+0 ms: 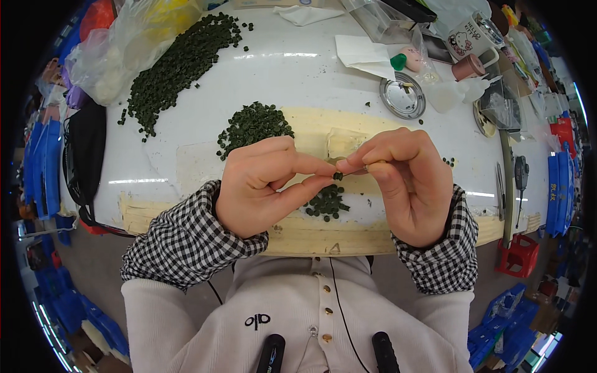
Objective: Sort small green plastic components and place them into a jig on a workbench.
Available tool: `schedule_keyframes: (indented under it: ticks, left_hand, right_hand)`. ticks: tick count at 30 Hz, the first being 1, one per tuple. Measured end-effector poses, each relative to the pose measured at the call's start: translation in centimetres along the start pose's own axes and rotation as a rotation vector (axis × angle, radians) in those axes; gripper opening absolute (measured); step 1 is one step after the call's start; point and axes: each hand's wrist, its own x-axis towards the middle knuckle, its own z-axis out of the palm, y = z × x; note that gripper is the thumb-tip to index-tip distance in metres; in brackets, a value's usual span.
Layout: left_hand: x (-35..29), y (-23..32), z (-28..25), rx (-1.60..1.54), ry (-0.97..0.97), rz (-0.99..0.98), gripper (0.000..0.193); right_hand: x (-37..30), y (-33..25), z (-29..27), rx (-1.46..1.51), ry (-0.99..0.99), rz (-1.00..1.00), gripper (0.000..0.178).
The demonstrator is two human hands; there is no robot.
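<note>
In the head view, we find the left hand point(258, 183) and the right hand point(415, 183) raised over the near part of the white surface point(249, 78), their fingertips meeting in front of the body. Between them sits a small dark green piece point(337, 176). We note the left fingers clamped on it, forefinger above and thumb below. The right forefinger reaches to the same spot, with its thumb just beside; we cannot tell whether the right fingers grip anything, as the hand hides the detail.

We record three heaps of similar pieces: a small heap point(326, 204) just below the fingertips, a middle heap point(254, 126) beyond the left hand, and a large heap point(177, 68) at the far left, next to a plastic bag point(102, 68).

A pale block point(344, 143) lies just beyond the fingertips. Farther right we see a round metal lid point(403, 99), white paper point(362, 55), a spool point(468, 67) and a mug point(467, 38). A screwdriver point(521, 173) lies near the right edge of the surface.
</note>
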Motion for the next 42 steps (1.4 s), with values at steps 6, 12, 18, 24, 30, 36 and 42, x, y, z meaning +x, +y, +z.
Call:
schedule_keyframes:
  ticks: [6, 12, 18, 24, 30, 36, 42]
  left_hand:
    - [-0.1, 0.1, -0.1, 0.002, -0.003, -0.008, 0.021]
    - [0.0, 0.1, 0.0, -0.024, 0.005, -0.050, 0.020]
    - [-0.1, -0.1, -0.2, -0.038, 0.031, -0.082, 0.018]
    - [-0.2, -0.2, -0.3, -0.105, 0.066, -0.166, 0.016]
    - [0.0, 0.0, -0.4, -0.205, 0.100, -0.258, 0.016]
    - [-0.1, -0.2, -0.5, -0.227, 0.116, -0.257, 0.015]
    - [-0.4, -0.5, -0.5, -0.185, 0.137, -0.232, 0.015]
  right_hand:
    - [0.3, -0.6, -1.0, -0.065, -0.148, 0.032, 0.013]
    - [0.5, -0.2, -1.0, -0.248, 0.213, 0.055, 0.006]
    - [1.1, 0.7, -1.3, -0.681, 0.039, -0.034, 0.009]
    - [1.2, 0.0, -1.0, -0.721, 0.100, -0.046, 0.014]
    - [0.7, -1.7, -0.6, -0.454, -0.012, -0.017, 0.022]
    - [0.3, -1.3, 0.6, -0.281, -0.112, 0.061, 0.031]
    - [0.1, -1.2, 1.1, -0.261, -0.126, 0.089, 0.034]
